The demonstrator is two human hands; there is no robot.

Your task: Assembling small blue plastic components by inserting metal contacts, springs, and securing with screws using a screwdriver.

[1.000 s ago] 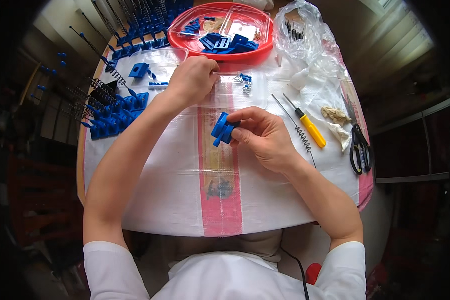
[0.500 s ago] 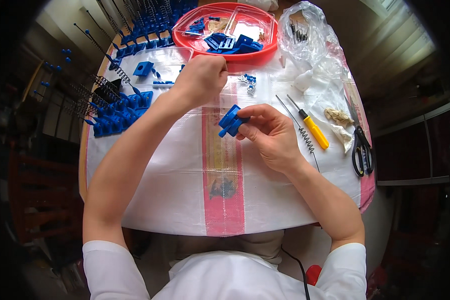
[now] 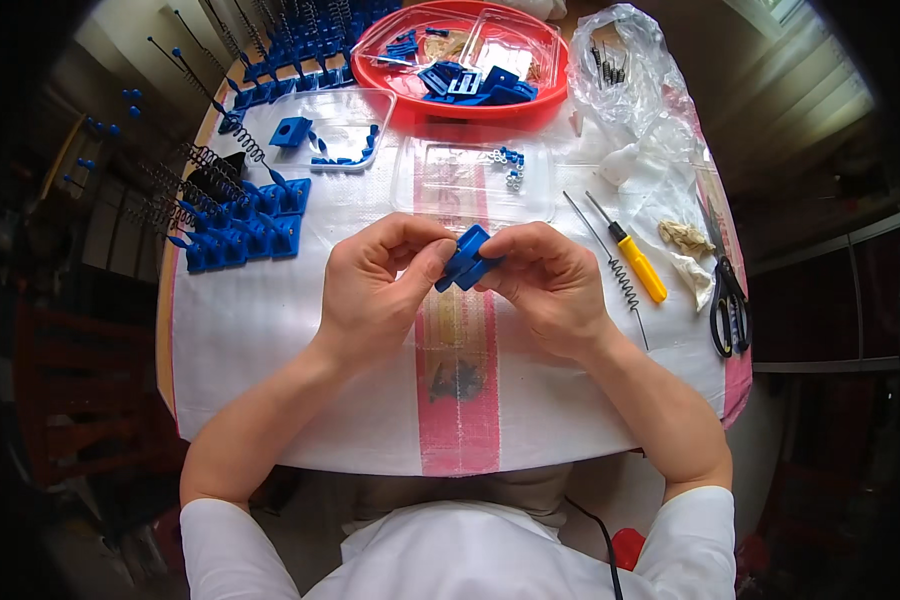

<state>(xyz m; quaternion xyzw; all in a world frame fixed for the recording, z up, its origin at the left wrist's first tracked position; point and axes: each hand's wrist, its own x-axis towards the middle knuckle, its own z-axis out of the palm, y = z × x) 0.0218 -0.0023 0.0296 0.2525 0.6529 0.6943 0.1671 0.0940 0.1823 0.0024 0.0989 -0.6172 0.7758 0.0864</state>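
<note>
Over the middle of the table, a small blue plastic part (image 3: 467, 258) is held between my two hands. My right hand (image 3: 552, 285) pinches its right side between thumb and fingers. At the part's left edge, my left hand (image 3: 375, 285) is closed in a pinch; whether a smaller piece is also between those fingertips is hidden. Just beyond, a clear plastic tray (image 3: 410, 185) holds small white and blue pieces (image 3: 513, 165). Another clear tray (image 3: 345, 105), farther left, contains a blue square piece (image 3: 290, 132) and several small blue bits.
Blue bases with springs (image 3: 240, 230) stand in rows at the left. A red basin (image 3: 370, 75) of blue parts sits at the back. On the right lie a long spring wire (image 3: 622, 283), a yellow-handled screwdriver (image 3: 642, 268), black scissors (image 3: 730, 310) and a plastic bag (image 3: 620, 95).
My left hand has come back from near the clear trays to the blue plastic part, its fingertips now touching it. My right hand still holds the part in nearly the same place.
</note>
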